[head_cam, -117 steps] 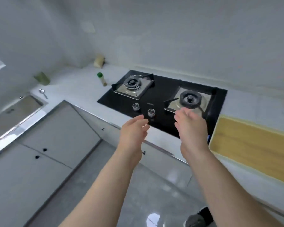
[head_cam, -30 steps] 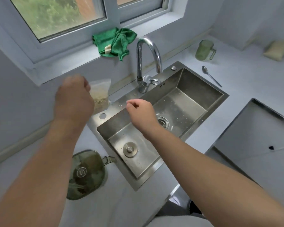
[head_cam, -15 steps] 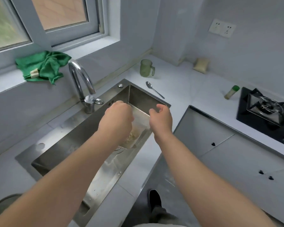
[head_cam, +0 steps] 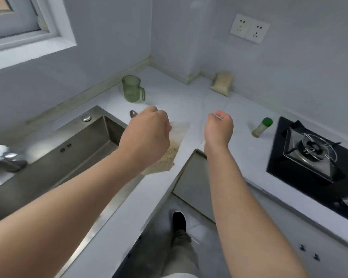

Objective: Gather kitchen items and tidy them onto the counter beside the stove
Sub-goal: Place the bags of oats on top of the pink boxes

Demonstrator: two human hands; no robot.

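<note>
White countertop wraps the corner between a steel sink and a black glass stove, and the view has swung right along it within the last second. The left hand has its fingers curled round the top of a bag of grain. A second ago that bag leaned on the wall behind the sink and half a second ago it hung over the basin. It now hangs past the sink's right edge, over the counter corner, and whether its lower edge touches the worktop cannot be told. The right hand has parted from the bag and hovers beside it, fingers loosely curled and empty. The carry looks about halfway, with the free counter left of the stove ahead.

The bag is thin, clear, crinkled film, slack at the top and weighted below by pale loose grain, so it will sag and swing. Just behind the left hand lies a metal spoon, only its bowl showing. Farther back stands a translucent green measuring cup with a handle. Toward the stove stands a small tilted shaker bottle with a green cap, and a plump second bag leans in the wall corner.
</note>
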